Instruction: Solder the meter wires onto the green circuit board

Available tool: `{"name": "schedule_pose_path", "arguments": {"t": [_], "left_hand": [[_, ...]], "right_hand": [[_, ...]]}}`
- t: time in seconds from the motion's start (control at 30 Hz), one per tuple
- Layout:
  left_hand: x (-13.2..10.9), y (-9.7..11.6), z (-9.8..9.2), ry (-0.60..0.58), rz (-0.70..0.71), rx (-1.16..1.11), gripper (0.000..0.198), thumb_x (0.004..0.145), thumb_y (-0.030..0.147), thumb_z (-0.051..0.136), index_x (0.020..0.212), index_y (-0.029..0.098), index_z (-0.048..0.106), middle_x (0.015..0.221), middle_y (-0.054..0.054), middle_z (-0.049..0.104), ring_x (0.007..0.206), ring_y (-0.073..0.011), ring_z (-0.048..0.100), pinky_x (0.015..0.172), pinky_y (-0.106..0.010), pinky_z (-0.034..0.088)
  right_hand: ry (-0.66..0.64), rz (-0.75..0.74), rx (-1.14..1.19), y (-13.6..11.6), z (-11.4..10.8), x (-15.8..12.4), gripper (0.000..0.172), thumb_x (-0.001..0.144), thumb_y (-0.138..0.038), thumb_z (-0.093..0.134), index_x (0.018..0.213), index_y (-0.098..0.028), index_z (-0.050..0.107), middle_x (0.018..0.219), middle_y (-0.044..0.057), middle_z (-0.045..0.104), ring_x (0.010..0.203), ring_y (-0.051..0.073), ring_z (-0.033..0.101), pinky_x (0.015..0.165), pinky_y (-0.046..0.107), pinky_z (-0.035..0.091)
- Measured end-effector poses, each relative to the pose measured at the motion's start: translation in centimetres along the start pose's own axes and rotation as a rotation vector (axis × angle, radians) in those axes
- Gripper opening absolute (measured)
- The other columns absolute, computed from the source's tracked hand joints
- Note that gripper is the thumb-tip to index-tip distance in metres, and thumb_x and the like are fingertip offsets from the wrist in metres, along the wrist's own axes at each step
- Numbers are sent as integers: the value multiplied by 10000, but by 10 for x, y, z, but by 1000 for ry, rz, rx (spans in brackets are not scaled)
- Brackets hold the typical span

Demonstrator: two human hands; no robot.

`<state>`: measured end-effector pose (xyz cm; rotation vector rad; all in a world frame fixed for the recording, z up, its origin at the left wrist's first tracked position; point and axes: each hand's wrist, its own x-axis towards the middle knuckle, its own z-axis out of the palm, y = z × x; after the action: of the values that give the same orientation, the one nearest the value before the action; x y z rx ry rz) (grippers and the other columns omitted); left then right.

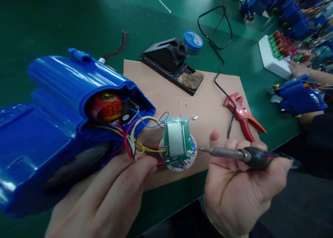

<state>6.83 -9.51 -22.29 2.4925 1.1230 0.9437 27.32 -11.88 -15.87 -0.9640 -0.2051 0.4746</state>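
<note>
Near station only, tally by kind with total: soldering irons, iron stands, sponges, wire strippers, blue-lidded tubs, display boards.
Soldering iron: 1
Iron stand: 1
Sponge: 1
Wire stripper: 1
Blue-lidded tub: 1
Display board: 1
Total: 6

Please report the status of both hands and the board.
Right hand holding iron, tip beside board. Left hand at red wire. Cable across pliers, clear of board.
</note>
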Motion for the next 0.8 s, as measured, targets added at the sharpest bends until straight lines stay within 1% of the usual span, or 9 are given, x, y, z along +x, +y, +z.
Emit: {"name": "schedule_pose_path", "arguments": {"t": [0.03,0.1,0.2,0.27,0.4,0.5,0.63,0.73,0.8], "left_hand": [[0,-3,1,6,29,7,482,999,239,588,1452,386,515,1238,63,703,1098,-167,681,910,-336,517],[3,-4,2,33,81,21,497,992,194,596,1457,351,514,1202,58,716,1098,-143,670,949,-285,483],[13,1,2,53,88,26,348,988,207,625,1332,257,623,1123,32,729,1071,-121,665,994,-234,464],[20,7,3,65,70,35,239,992,234,633,1228,213,662,1102,20,721,1076,-116,658,1019,-219,461],[30,14,7,54,8,-11,129,1036,275,565,1097,215,661,1024,32,681,982,-72,639,925,-177,450],[32,16,7,32,-25,-88,153,1064,292,510,1072,216,643,978,35,651,933,-50,632,898,-152,456],[29,14,5,28,-47,-118,168,1066,317,499,1091,230,641,995,42,658,965,-53,643,953,-144,475],[24,11,3,37,-55,-100,155,1056,322,518,1095,261,655,987,62,668,919,-60,646,938,-166,481],[19,9,3,43,-53,-79,174,1041,333,544,1163,302,663,1026,79,688,945,-71,658,902,-206,492]], "right_hand": [[-6,43,26,0,3,-1,342,919,-526,602,801,-212,538,608,-105,390,540,55,357,829,466,659],[2,94,74,2,8,-3,341,934,-504,595,781,-205,530,610,-108,408,530,46,338,839,537,658],[13,158,126,5,13,-3,346,933,-488,603,765,-195,530,607,-108,401,534,42,340,805,599,652],[1,201,164,7,15,-2,365,942,-493,588,750,-189,526,599,-109,386,533,41,343,832,623,639],[-21,255,221,10,20,1,379,968,-497,549,749,-189,525,606,-109,399,535,37,355,913,597,623],[-38,255,233,13,23,3,391,972,-504,544,741,-189,522,607,-107,408,535,37,357,914,580,626],[-44,250,221,15,22,6,373,953,-491,584,746,-187,523,610,-111,401,536,36,361,924,567,625],[-19,174,164,11,16,6,372,952,-508,574,763,-193,519,604,-114,387,529,38,353,921,533,632],[0,88,95,5,11,4,358,946,-509,574,778,-198,516,606,-110,395,528,44,358,849,440,650]]}}
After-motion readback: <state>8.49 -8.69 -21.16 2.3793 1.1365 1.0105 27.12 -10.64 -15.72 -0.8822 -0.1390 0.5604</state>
